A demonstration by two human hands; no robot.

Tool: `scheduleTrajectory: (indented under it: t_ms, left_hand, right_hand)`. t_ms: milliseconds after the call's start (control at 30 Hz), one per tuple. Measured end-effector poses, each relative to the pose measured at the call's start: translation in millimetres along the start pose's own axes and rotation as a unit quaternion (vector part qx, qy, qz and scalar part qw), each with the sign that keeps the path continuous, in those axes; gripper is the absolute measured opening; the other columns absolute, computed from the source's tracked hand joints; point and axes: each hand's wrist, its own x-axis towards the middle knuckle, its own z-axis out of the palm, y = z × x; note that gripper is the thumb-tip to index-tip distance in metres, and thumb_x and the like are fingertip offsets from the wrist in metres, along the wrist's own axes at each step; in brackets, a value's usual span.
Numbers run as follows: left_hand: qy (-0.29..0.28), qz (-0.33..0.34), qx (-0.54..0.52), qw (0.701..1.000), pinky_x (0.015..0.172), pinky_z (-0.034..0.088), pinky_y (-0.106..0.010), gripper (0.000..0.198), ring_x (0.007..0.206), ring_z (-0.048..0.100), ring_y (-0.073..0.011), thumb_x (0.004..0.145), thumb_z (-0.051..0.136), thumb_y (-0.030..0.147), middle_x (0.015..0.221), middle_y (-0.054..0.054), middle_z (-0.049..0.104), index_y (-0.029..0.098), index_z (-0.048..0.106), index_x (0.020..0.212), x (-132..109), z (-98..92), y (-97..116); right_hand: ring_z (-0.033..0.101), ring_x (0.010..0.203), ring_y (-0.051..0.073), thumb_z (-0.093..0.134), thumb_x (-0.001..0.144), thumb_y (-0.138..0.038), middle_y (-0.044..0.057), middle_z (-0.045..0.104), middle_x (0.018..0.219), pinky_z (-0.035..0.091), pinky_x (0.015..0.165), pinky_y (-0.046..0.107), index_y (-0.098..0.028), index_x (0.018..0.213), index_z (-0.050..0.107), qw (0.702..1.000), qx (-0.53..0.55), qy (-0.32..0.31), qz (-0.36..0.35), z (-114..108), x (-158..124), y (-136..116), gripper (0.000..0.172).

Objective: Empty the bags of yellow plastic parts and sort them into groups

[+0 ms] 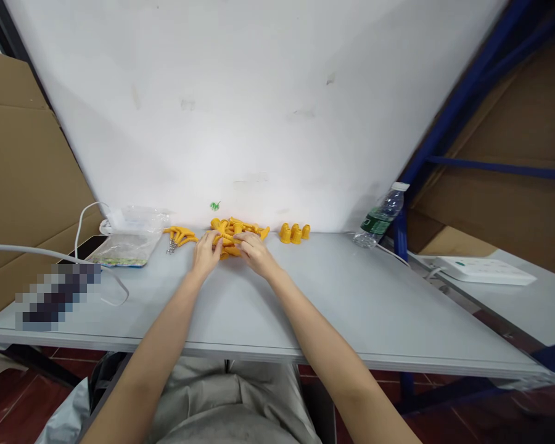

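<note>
A heap of small yellow plastic parts (235,229) lies at the far edge of the grey table (351,308), against the white wall. My left hand (206,251) and my right hand (255,249) both rest on the near side of the heap, fingers curled onto yellow pieces between them. Which piece each hand grips is too small to make out. A few yellow cone-shaped caps (294,233) stand apart to the right. A bunch of yellow hook-shaped parts (180,234) with a small metal chain lies to the left.
Clear plastic bags (128,237) and a white cable (81,225) lie at the left. A water bottle (380,216) leans at the back right. A white power strip (483,270) sits on the neighbouring table. Cardboard stands on both sides, and a blue rack (448,117) rises at the right.
</note>
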Motion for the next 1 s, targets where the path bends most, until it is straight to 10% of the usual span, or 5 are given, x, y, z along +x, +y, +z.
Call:
scheduleTrajectory:
  t_ms: [600, 1000]
  left_hand:
    - [-0.092, -0.04, 0.052, 0.994, 0.084, 0.051, -0.033, 0.043, 0.099, 0.062, -0.0213, 0.097, 0.033, 0.025, 0.115, -0.01, 0.065, 0.027, 0.056, 0.133, 2, -12.4, 8]
    - [-0.033, -0.009, 0.059, 0.998, 0.082, 0.05, -0.031, 0.035, 0.096, 0.061, -0.0212, 0.095, 0.039, 0.026, 0.107, -0.011, 0.063, 0.02, 0.061, 0.122, -2, -3.8, 9]
  right_hand:
    - [0.062, 0.108, 0.019, 0.039, 0.098, -0.017, 0.011, 0.07, 0.108, 0.053, 0.09, 0.039, -0.02, 0.086, 0.062, 0.997, -0.016, 0.045, -0.06, 5, 0, 0, 0.026]
    - [0.06, 0.111, 0.023, 0.039, 0.098, -0.023, 0.014, 0.067, 0.119, 0.038, 0.099, 0.043, -0.018, 0.119, 0.058, 0.991, -0.079, -0.037, 0.101, 0, -5, 1, 0.029]
